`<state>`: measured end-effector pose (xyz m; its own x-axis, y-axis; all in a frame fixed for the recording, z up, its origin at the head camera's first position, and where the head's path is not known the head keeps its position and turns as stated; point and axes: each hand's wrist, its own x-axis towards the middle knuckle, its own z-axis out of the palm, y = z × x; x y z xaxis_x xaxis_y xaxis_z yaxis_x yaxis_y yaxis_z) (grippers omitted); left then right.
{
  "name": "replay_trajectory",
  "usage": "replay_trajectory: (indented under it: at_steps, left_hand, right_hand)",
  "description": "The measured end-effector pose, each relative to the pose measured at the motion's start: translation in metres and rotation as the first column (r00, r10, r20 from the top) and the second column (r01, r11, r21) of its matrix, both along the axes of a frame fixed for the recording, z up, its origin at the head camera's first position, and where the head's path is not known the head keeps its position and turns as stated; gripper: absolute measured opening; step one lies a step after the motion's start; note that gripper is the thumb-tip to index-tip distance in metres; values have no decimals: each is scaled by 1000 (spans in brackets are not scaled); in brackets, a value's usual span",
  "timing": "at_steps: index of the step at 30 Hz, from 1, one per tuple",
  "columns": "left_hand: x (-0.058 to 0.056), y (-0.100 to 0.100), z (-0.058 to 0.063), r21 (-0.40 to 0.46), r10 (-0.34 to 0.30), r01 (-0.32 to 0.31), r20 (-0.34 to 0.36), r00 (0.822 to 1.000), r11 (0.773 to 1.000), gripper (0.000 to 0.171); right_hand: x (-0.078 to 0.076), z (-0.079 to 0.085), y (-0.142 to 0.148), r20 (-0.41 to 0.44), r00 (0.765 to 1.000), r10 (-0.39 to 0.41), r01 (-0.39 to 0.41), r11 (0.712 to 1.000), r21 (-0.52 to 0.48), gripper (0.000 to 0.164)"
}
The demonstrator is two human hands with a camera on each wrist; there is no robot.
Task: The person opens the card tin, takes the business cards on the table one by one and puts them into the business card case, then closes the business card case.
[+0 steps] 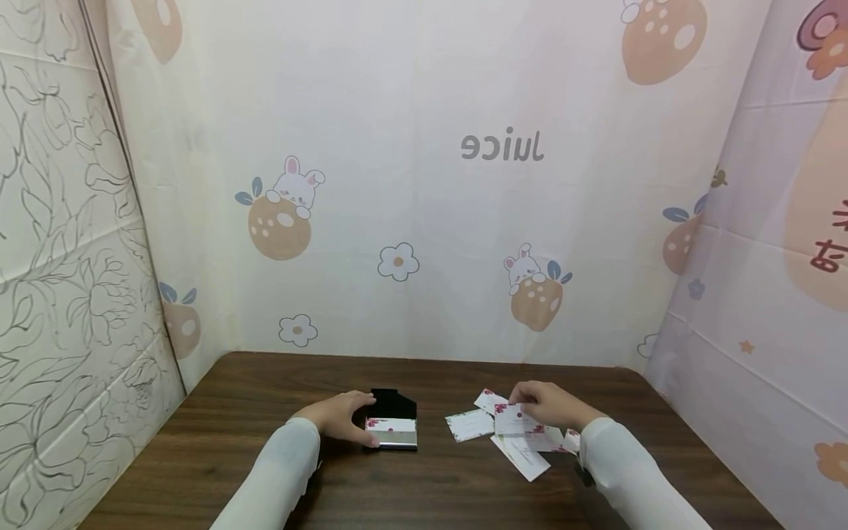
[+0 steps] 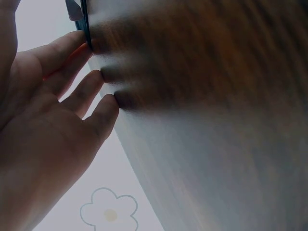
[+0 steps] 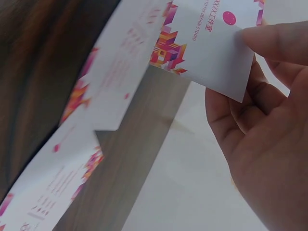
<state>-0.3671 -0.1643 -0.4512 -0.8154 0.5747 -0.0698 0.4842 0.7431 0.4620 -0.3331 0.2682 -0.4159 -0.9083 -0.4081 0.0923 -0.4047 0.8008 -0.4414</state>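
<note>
An open business card case (image 1: pixel 397 438) with a silver front and raised black lid (image 1: pixel 392 403) lies on the table, a white card (image 1: pixel 400 425) with pink flowers inside it. My left hand (image 1: pixel 341 417) holds the case at its left side, thumb at the front corner and index finger at the back. In the left wrist view, the other fingertips (image 2: pixel 109 103) rest on the tabletop. My right hand (image 1: pixel 555 403) pinches a business card (image 3: pixel 207 53) with pink and orange corner patterns between thumb and fingers, tilted above other loose cards (image 1: pixel 528 462).
Around the right hand, several more cards lie spread and overlapping, one (image 1: pixel 470 425) at the left of the group and another (image 1: pixel 489 400) behind. The dark wooden table (image 1: pixel 265 397) ends at a printed curtain (image 1: pixel 424 184) at the back.
</note>
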Motion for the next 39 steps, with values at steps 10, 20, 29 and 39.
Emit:
replay_trajectory:
  at_steps: [10, 20, 29, 39]
  left_hand:
    - [0, 0, 0, 3, -1, 1, -4, 1000, 1000, 88]
    - [0, 0, 1, 1, -5, 5, 1, 1000, 1000, 87]
    - [0, 1, 1, -8, 3, -3, 0, 1000, 1000, 87]
    - [-6, 2, -1, -23, 31, -31, 11, 999, 999, 89]
  right_hand:
    - [-10, 9, -19, 29, 999, -20, 22, 998, -66, 23]
    - [-21, 17, -42, -67, 995, 74, -80, 994, -79, 22]
    - [-30, 13, -86, -49, 992, 118, -124, 983, -136, 16]
    - [-40, 4, -130, 6, 993, 120, -118, 981, -152, 16]
